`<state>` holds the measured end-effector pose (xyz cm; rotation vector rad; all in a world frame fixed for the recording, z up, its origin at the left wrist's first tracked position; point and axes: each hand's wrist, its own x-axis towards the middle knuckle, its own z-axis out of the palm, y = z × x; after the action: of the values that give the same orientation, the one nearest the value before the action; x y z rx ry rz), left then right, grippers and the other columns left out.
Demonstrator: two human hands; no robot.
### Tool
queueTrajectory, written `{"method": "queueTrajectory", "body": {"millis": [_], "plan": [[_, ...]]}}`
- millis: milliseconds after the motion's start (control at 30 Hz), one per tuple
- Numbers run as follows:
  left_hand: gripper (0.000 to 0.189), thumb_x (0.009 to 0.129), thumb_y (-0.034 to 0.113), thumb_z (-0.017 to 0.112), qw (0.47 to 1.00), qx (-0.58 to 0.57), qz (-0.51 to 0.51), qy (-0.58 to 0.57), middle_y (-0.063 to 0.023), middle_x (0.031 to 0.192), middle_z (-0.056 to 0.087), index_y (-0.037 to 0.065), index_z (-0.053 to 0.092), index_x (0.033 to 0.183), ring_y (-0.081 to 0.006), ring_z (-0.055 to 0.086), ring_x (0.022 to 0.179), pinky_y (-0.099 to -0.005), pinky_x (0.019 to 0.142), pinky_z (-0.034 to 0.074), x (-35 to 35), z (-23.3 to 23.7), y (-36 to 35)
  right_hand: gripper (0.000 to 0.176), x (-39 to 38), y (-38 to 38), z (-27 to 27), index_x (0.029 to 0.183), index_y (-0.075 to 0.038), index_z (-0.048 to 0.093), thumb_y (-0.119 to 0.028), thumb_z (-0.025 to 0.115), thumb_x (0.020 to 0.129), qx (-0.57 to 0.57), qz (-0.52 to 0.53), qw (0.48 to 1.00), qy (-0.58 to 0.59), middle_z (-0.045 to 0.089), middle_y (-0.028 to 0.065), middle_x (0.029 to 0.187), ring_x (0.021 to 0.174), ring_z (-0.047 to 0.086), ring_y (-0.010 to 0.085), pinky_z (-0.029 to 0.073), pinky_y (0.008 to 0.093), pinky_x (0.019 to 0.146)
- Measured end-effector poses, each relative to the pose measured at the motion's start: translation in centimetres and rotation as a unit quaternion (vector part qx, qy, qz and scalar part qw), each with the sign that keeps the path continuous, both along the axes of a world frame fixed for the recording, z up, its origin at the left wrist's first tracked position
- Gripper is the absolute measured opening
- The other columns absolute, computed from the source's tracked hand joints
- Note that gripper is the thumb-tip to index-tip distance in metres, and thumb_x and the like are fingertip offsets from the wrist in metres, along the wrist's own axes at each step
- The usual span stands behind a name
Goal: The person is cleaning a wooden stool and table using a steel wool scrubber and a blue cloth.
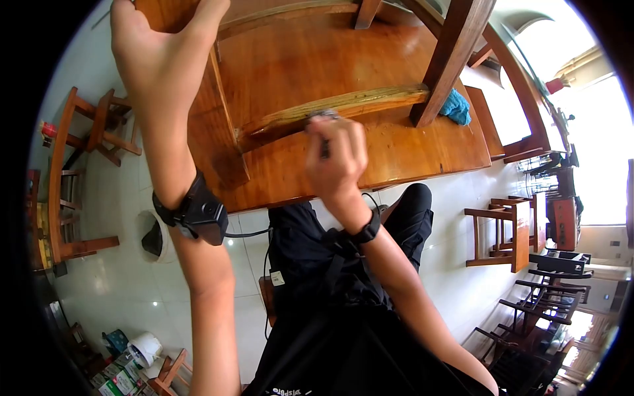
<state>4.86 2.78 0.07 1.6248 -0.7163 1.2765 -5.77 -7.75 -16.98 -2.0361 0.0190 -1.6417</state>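
The tabletop [389, 148] is smooth, glossy orange-brown wood. The crossing rail [356, 102] above it is wood too, paler and yellowish, with streaky grain and a duller look. The dark upright leg [449, 63] at right is wood with a slight sheen. The crumpled blue rag [456, 107] at far right is matt cloth. The floor tiles [99, 284] look smooth and shiny.

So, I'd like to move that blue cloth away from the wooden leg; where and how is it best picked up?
Pinch the raised, bunched folds in the middle of the blue cloth, coming from above and the right. It lies crumpled, so the folds should gather easily, and the wooden leg stands close on its left.
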Motion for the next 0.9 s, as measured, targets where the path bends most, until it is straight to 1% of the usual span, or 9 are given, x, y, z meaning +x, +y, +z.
{"method": "queueTrajectory", "body": {"millis": [133, 233, 333, 400, 467, 600, 667, 733, 900], "plan": [[0.063, 0.084, 0.002, 0.075, 0.983, -0.068, -0.123, 0.118, -0.0106, 0.114, 0.071, 0.000, 0.053, 0.143, -0.0178, 0.069, 0.092, -0.0321, 0.078, 0.057, -0.6, 0.0, 0.5, 0.018, 0.1, 1.0, 0.3, 0.095, 0.002, 0.069, 0.013, 0.074, 0.082, 0.075, -0.078, 0.994, 0.011, 0.066, 0.0162, 0.088, 0.083, 0.067, 0.0331, 0.057, 0.0409, 0.072], [0.070, 0.082, -0.002, 0.074, 0.996, -0.052, -0.042, 0.056, -0.0092, 0.114, 0.070, 0.001, 0.048, 0.147, -0.0169, 0.069, 0.088, -0.0329, 0.072, 0.057, 0.6, -0.2, 0.1, 0.019, 0.6, 5.2, -0.3, 0.095, 0.000, 0.073, 0.012, 0.075, 0.080, 0.035, 0.010, 0.999, 0.017, 0.067, 0.0144, 0.088, 0.080, 0.067, 0.0324, 0.056, 0.0403, 0.071], [0.054, 0.084, 0.015, 0.080, 0.990, -0.064, -0.072, 0.100, -0.0121, 0.099, 0.076, 0.001, 0.064, 0.133, -0.0228, 0.073, 0.075, -0.0375, 0.065, 0.057, 1.7, -0.4, 1.8, 0.018, 0.6, 7.6, -0.6, 0.094, 0.000, 0.071, 0.011, 0.076, 0.080, 0.000, 0.079, 0.996, 0.034, 0.065, 0.0131, 0.087, 0.079, 0.065, 0.0314, 0.054, 0.0393, 0.069], [0.047, 0.088, 0.013, 0.085, 0.986, 0.002, -0.120, 0.118, -0.0154, 0.112, 0.073, -0.006, 0.058, 0.121, -0.0186, 0.073, 0.095, -0.0309, 0.085, 0.061, 2.8, 0.0, 3.2, 0.018, 0.4, 7.3, -0.4, 0.094, 0.000, 0.071, 0.010, 0.076, 0.080, 0.005, 0.083, 0.996, 0.036, 0.066, 0.0128, 0.088, 0.080, 0.065, 0.0313, 0.055, 0.0393, 0.070], [0.050, 0.087, 0.014, 0.085, 0.984, -0.003, -0.131, 0.119, -0.0151, 0.111, 0.073, -0.006, 0.057, 0.122, -0.0186, 0.073, 0.095, -0.0308, 0.084, 0.061, 3.1, -0.1, 3.3, 0.018, 0.3, 6.3, -0.4, 0.094, 0.000, 0.070, 0.010, 0.076, 0.081, 0.013, 0.090, 0.995, 0.038, 0.066, 0.0125, 0.088, 0.081, 0.066, 0.0312, 0.055, 0.0393, 0.071], [0.050, 0.087, 0.014, 0.085, 0.982, -0.008, -0.137, 0.126, -0.0150, 0.110, 0.073, -0.006, 0.056, 0.122, -0.0189, 0.073, 0.095, -0.0320, 0.084, 0.061, 2.9, 0.0, 3.1, 0.016, -0.4, -0.4, 1.2, 0.094, -0.001, 0.072, 0.010, 0.076, 0.083, 0.043, -0.064, 0.997, 0.013, 0.071, 0.0135, 0.094, 0.086, 0.069, 0.0323, 0.057, 0.0393, 0.075], [0.050, 0.087, 0.014, 0.085, 0.986, -0.001, -0.110, 0.128, -0.0150, 0.111, 0.072, -0.006, 0.056, 0.123, -0.0190, 0.073, 0.096, -0.0327, 0.085, 0.061, 2.7, 0.0, 3.1, 0.015, -0.3, -1.5, 1.6, 0.095, -0.001, 0.073, 0.009, 0.076, 0.084, 0.133, -0.085, 0.987, 0.009, 0.072, 0.0142, 0.092, 0.087, 0.070, 0.0333, 0.057, 0.0402, 0.075], [0.051, 0.087, 0.014, 0.085, 0.988, 0.009, -0.092, 0.127, -0.0151, 0.112, 0.072, -0.006, 0.056, 0.124, -0.0192, 0.072, 0.096, -0.0333, 0.086, 0.061, 2.4, 0.2, 2.9, 0.015, 0.2, 0.5, 1.5, 0.096, 0.000, 0.073, 0.009, 0.075, 0.084, 0.054, -0.096, 0.994, 0.013, 0.071, 0.0155, 0.093, 0.085, 0.069, 0.0328, 0.058, 0.0404, 0.075], [0.058, 0.085, 0.017, 0.086, 0.982, -0.008, -0.134, 0.136, -0.0150, 0.114, 0.071, -0.006, 0.054, 0.128, -0.0194, 0.071, 0.097, -0.0336, 0.089, 0.059, 2.5, 0.2, 3.0, 0.020, 0.6, 4.8, 0.4, 0.094, -0.002, 0.073, 0.010, 0.076, 0.078, 0.021, 0.021, 0.999, 0.014, 0.070, 0.0124, 0.092, 0.085, 0.069, 0.0308, 0.058, 0.0389, 0.076]]}}
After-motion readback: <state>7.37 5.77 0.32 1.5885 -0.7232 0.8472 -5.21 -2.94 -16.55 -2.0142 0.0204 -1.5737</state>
